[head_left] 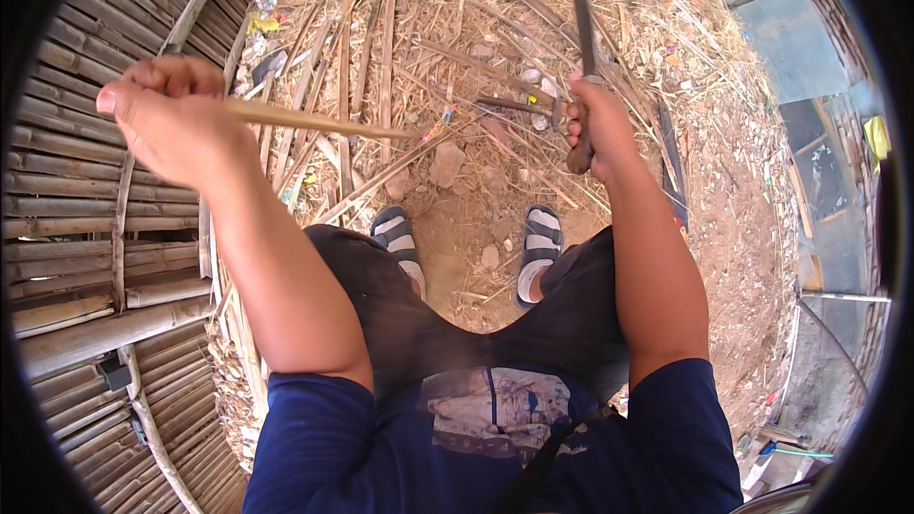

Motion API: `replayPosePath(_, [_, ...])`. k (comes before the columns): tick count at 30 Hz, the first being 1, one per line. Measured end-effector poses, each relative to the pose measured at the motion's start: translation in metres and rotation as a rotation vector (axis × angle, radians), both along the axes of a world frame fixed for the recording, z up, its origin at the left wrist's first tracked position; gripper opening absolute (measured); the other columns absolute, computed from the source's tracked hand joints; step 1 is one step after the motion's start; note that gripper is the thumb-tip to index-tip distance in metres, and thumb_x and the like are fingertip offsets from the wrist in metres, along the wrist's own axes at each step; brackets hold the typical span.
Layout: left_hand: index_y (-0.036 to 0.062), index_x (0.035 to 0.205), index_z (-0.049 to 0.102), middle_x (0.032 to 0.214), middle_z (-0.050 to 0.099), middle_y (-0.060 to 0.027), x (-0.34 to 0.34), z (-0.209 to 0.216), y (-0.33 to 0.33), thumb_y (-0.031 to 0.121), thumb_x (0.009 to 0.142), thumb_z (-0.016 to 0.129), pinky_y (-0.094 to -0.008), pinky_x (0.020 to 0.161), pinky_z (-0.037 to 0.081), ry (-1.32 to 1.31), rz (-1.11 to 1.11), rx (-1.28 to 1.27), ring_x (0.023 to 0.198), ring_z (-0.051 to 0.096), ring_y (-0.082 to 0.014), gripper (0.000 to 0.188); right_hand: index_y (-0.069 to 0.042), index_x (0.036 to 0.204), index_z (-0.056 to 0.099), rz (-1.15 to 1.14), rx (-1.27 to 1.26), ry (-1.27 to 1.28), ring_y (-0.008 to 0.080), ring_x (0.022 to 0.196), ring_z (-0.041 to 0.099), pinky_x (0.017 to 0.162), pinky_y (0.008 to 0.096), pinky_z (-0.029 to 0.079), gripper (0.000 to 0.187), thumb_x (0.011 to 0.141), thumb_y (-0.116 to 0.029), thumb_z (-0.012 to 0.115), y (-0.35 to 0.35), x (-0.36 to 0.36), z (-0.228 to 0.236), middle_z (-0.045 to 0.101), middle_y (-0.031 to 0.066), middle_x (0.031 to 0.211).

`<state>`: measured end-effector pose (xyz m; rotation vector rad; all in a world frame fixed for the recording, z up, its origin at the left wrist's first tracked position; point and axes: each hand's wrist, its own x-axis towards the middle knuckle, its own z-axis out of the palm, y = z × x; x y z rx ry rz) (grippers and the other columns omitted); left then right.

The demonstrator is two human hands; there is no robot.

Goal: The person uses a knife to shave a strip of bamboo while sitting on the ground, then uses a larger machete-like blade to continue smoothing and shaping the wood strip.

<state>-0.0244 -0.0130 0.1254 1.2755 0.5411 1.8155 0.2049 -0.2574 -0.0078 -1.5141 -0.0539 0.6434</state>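
My left hand (181,119), slightly smeared by motion, is raised on the left beside the bamboo wall. Its fingers are curled round one end of a bamboo stick (324,124), which points right across the space before my feet. On the right, my right hand (602,124) grips the wooden handle of a machete (584,24). The dark blade points away from me, and the handle's butt shows below my fingers. Blade and stick are apart. Just left of my right hand is a dark, hammer-like piece (519,107); its kind is unclear.
Bamboo strips (388,48), straw, stones and scraps litter the ground ahead. My sandalled feet (398,233) stand apart on bare dirt. A bamboo slat wall (71,181) runs close along my left. Grey-blue panels (795,43) lean by a brick wall at the right.
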Motion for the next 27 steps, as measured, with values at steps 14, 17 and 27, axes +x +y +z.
replayPosePath(14, [0.0075,0.081,0.037,0.065,0.037,-0.0019,-0.031,-0.015,0.04,0.031,0.107,0.023,-0.0326,0.055,0.032,-0.046,0.294,-0.192,0.057,0.031,-0.0151,0.038,-0.002,0.104,0.059,0.157,0.129,-0.684,0.0249,0.069,0.066,0.066,0.0389,0.052,0.028,0.089,-0.022,0.071,0.147,-0.145,-0.019,0.067,0.0125,0.083])
replayPosePath(17, [0.0073,0.082,0.038,0.067,0.038,-0.0015,-0.034,-0.016,0.047,0.028,0.106,0.025,-0.0333,0.056,0.033,-0.07,0.33,-0.231,0.058,0.032,-0.0146,0.034,0.0,0.103,0.057,0.199,0.135,-0.708,0.0349,0.074,0.069,0.069,0.0409,0.053,0.03,0.088,-0.022,0.07,0.153,-0.168,-0.052,0.069,0.0179,0.085])
replayPosePath(27, [0.0093,0.079,0.037,0.063,0.034,-0.0009,-0.027,-0.023,0.049,0.027,0.101,0.036,-0.0306,0.052,0.027,-0.097,0.249,-0.24,0.054,0.028,-0.0139,0.028,0.001,0.12,0.057,0.632,-0.45,-0.584,0.0426,0.083,0.068,0.075,0.0476,0.053,0.048,0.08,-0.019,0.071,0.127,-0.159,-0.156,0.068,0.0246,0.083])
